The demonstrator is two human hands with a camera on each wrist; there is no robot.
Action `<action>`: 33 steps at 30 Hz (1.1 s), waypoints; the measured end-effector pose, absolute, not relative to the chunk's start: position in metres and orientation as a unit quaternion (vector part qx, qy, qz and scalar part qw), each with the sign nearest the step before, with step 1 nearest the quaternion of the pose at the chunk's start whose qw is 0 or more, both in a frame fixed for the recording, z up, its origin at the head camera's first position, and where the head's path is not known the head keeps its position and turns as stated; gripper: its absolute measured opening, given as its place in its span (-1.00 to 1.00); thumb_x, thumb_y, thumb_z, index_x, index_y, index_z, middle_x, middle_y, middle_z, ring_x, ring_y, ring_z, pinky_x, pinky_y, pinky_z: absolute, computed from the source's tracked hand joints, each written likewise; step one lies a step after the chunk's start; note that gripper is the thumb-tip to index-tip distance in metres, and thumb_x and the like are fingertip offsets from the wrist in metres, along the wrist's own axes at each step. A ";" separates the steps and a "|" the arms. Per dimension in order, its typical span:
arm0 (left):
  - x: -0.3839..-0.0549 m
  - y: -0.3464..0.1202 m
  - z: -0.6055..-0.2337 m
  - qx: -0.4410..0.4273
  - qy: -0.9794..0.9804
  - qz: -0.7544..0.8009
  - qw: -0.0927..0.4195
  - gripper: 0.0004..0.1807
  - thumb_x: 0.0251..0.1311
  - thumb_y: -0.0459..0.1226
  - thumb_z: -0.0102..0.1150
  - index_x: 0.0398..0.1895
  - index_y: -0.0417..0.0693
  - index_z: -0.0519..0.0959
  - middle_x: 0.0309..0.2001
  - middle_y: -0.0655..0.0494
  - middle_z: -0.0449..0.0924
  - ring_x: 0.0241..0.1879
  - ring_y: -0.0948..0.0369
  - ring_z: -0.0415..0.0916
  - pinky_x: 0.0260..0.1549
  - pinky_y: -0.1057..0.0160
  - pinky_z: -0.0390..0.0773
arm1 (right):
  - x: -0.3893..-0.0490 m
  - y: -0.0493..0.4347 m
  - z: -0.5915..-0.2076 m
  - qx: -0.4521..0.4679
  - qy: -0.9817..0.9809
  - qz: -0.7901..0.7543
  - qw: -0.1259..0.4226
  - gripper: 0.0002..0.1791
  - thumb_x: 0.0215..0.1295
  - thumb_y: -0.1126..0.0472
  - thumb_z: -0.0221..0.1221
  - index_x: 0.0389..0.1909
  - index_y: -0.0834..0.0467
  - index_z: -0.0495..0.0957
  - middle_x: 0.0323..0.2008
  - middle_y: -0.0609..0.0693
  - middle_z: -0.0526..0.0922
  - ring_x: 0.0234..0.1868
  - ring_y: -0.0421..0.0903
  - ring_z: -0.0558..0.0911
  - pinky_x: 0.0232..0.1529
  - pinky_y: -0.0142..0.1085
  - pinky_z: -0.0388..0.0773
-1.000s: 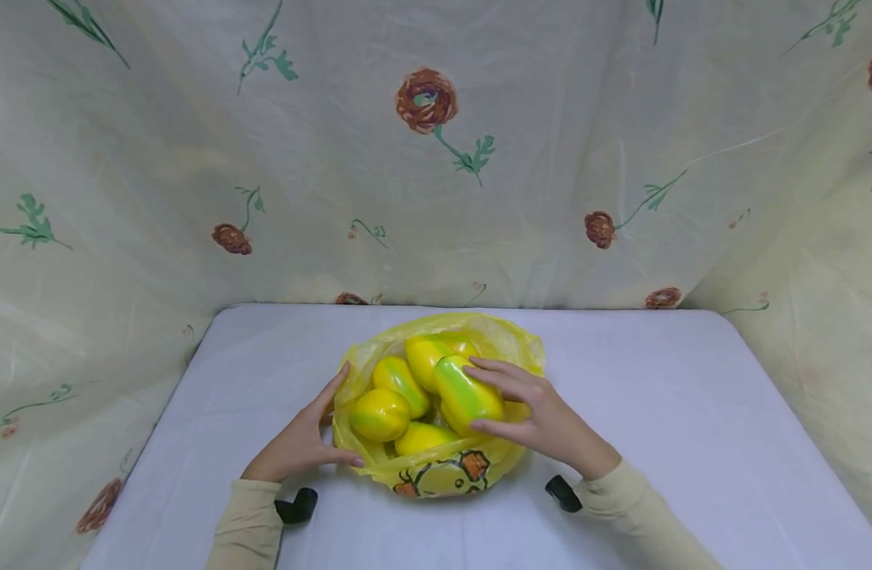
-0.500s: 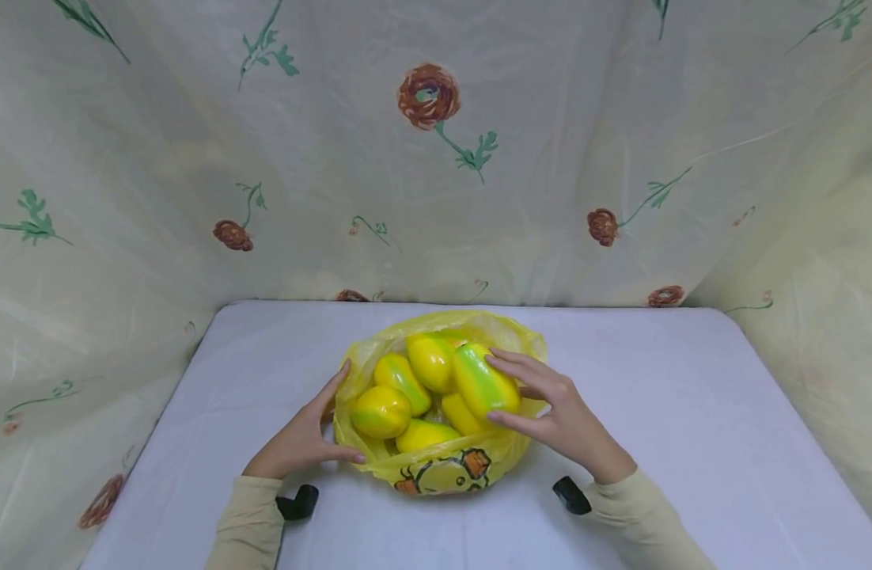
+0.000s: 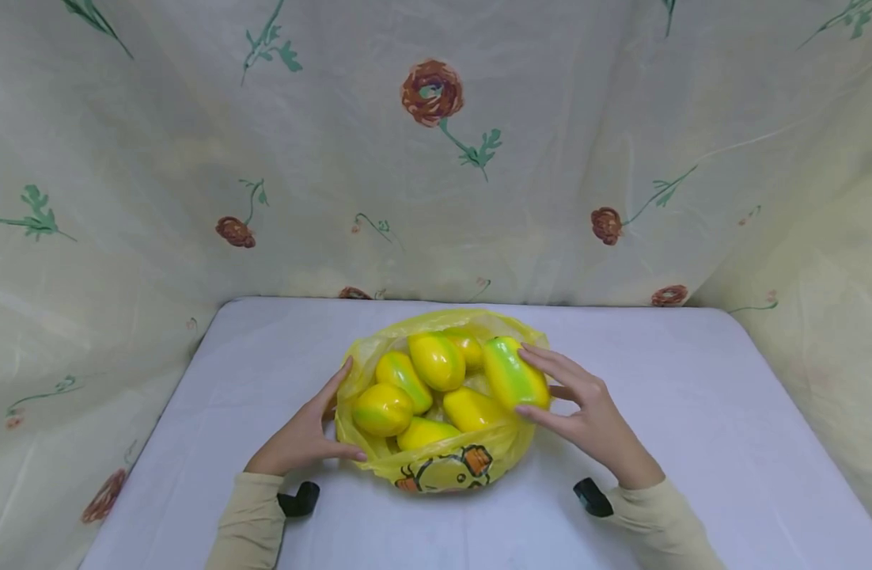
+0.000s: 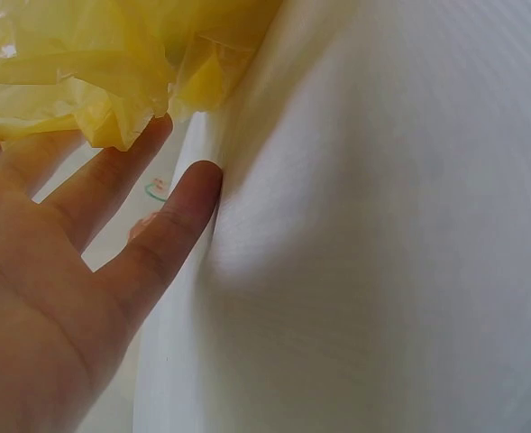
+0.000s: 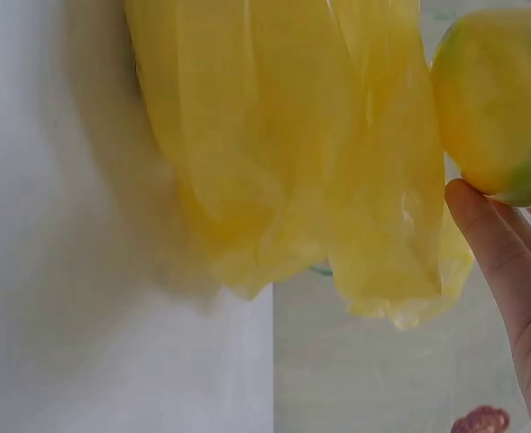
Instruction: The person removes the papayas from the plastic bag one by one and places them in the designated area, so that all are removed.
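Note:
My right hand (image 3: 593, 408) holds a glossy yellow mango (image 3: 510, 372) with a green stripe, thumb and fingers on its right side. It is tilted over the right rim of the yellow plastic bag (image 3: 510, 439); in the right wrist view, the mango (image 5: 499, 99) is above the bag's hanging edge. Several more yellow-green mangoes (image 3: 436, 360) lie in the wide-mouthed bag. At the bag's left side, my left hand (image 3: 301, 435) touches the plastic with spread fingers. Nearly straight fingers (image 4: 157, 244) show by the crinkled edge in the left wrist view.
The bag stands on a table with a white cloth (image 3: 635, 356) and bears a cartoon face print (image 3: 446, 473). A flower-patterned curtain (image 3: 521, 229) hangs behind and at both sides. Black wrist devices (image 3: 301, 500) sit beside the beige sleeves.
The held mango has moved right, from over the other mangoes to the bag's right rim, uncovering mangoes beneath. My left hand stays at the bag's left side.

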State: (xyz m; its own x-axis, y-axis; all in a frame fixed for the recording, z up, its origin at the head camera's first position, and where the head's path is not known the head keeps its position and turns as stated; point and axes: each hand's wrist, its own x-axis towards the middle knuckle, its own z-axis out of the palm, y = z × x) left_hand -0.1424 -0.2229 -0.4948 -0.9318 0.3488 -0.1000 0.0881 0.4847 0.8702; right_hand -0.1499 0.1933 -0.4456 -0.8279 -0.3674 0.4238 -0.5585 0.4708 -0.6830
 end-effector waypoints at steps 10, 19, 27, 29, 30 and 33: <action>-0.143 -0.223 -0.495 0.127 0.850 0.493 0.134 0.50 -0.15 0.00 0.70 0.70 0.36 -0.27 0.71 -0.01 -0.27 0.65 -0.18 -0.11 0.55 -0.33 0.11 | -0.150 0.212 -0.447 0.250 -0.851 0.443 0.131 -0.17 0.12 0.36 0.50 0.44 -0.01 0.48 0.45 0.03 0.49 0.38 -0.52 0.39 0.01 -0.58 0.64; -0.143 -0.222 -0.496 0.125 0.850 0.493 0.135 0.50 -0.15 -0.02 0.71 0.70 0.38 -0.26 0.71 0.01 -0.27 0.66 -0.17 -0.13 0.56 -0.32 0.08 | -0.152 0.224 -0.451 0.230 -0.861 0.436 0.129 -0.16 0.13 0.35 0.50 0.46 -0.03 0.46 0.46 0.02 0.48 0.38 -0.56 0.37 0.03 -0.64 0.59; -0.142 -0.221 -0.495 0.124 0.851 0.492 0.138 0.50 -0.15 -0.01 0.71 0.70 0.38 -0.26 0.71 0.00 -0.27 0.66 -0.17 -0.11 0.55 -0.33 0.10 | -0.155 0.234 -0.458 0.207 -0.872 0.427 0.122 -0.18 0.17 0.30 0.49 0.47 -0.05 0.45 0.47 0.02 0.47 0.35 -0.61 0.34 0.05 -0.68 0.53; -0.142 -0.221 -0.496 0.122 0.852 0.491 0.136 0.51 -0.18 0.00 0.71 0.70 0.40 -0.26 0.72 0.03 -0.27 0.67 -0.14 -0.13 0.57 -0.31 0.07 | -0.157 0.236 -0.459 0.204 -0.873 0.427 0.121 -0.18 0.18 0.30 0.49 0.47 -0.04 0.44 0.47 0.03 0.47 0.35 -0.62 0.33 0.05 -0.68 0.53; -0.142 -0.222 -0.496 0.120 0.852 0.491 0.135 0.51 -0.19 0.01 0.72 0.70 0.40 -0.26 0.72 0.04 -0.27 0.67 -0.13 -0.15 0.57 -0.30 0.06 | -0.157 0.237 -0.460 0.203 -0.874 0.426 0.120 -0.18 0.18 0.29 0.49 0.47 -0.04 0.44 0.47 0.03 0.47 0.35 -0.62 0.33 0.05 -0.68 0.53; -0.142 -0.222 -0.496 0.120 0.853 0.490 0.133 0.51 -0.20 0.02 0.72 0.70 0.40 -0.25 0.72 0.05 -0.27 0.68 -0.11 -0.18 0.58 -0.29 0.05 | -0.159 0.241 -0.463 0.196 -0.878 0.421 0.116 -0.19 0.19 0.27 0.49 0.48 -0.05 0.44 0.47 0.03 0.46 0.34 -0.64 0.31 0.04 -0.68 0.52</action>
State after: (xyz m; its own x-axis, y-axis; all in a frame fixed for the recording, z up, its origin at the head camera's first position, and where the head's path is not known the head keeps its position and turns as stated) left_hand -0.1424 -0.2217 -0.4961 -0.9358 0.3351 -0.1098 0.0737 0.4905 0.8683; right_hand -0.1591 0.2406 -0.4626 -0.8961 -0.2462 0.3693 -0.4421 0.5690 -0.6934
